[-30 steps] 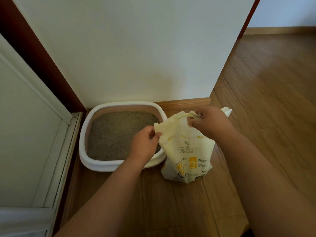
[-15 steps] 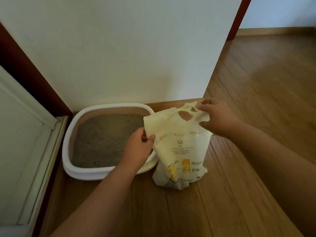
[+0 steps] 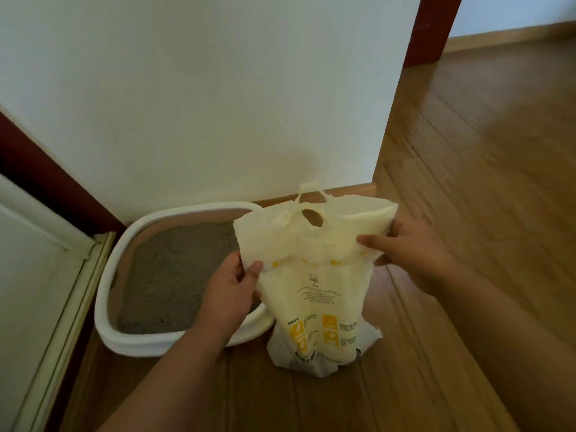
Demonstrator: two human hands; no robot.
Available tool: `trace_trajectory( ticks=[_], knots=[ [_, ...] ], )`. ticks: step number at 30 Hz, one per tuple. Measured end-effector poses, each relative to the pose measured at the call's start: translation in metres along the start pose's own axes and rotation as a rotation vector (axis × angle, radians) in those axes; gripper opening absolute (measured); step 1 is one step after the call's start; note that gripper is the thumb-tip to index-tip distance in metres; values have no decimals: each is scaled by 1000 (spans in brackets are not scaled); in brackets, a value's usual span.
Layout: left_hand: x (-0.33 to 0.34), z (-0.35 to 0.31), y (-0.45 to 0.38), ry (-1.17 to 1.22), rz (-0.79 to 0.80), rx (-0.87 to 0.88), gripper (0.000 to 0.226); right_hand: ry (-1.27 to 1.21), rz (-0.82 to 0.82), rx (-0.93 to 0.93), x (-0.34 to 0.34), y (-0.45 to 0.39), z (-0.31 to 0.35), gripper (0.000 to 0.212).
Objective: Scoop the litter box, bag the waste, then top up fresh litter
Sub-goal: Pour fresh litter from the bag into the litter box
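A pale yellow litter bag point(image 3: 314, 291) stands upright on the wooden floor point(image 3: 467, 188) in the lower middle of the frame, its base resting just right of the litter box point(image 3: 124, 335) and touching that box's near right corner. The bag carries yellow squares and small print on its front, and its top has a punched oval handle hole with a thin loop sticking up above it.

The left hand point(image 3: 230, 294) comes in from the lower left and pinches the bag's left upper edge, thumb on the front and fingers behind; its grip is clamped on the bag. The right hand point(image 3: 408, 254) comes in from the right and holds the bag's right upper corner, thumb pressed across the front and fingers behind the fold, so this grip is also clamped on the bag. Between the two hands the bag's top is stretched wide.

The litter box, white-rimmed and rounded, sits in the lower left centre against the white wall point(image 3: 218, 88), filled with grey litter point(image 3: 174, 275). A white door frame point(image 3: 46, 275) runs down the left edge.
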State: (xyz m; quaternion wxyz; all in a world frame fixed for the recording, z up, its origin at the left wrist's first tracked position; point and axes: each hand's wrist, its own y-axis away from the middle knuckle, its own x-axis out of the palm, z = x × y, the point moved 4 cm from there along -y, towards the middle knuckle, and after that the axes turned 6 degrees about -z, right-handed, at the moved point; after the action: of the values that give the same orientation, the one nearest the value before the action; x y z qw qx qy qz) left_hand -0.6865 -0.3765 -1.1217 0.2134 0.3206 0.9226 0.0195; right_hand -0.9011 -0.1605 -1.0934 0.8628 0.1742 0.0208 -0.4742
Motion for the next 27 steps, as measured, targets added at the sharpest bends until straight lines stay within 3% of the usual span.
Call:
trace_trajectory(
  ticks=[4, 8, 21, 27],
  knots=[
    [12, -5, 0, 33, -99, 6, 15, -105, 15, 5, 3, -10, -13, 35],
    [23, -12, -2, 28, -147, 40, 13, -15, -132, -54, -2, -15, -19, 22],
    [39, -47, -24, 72, -176, 120, 12, 58, -413, -154, -31, -21, 23, 19],
    [54, -73, -65, 67, -199, 121, 12, 57, -433, -210, -38, -56, 49, 22]
  ],
)
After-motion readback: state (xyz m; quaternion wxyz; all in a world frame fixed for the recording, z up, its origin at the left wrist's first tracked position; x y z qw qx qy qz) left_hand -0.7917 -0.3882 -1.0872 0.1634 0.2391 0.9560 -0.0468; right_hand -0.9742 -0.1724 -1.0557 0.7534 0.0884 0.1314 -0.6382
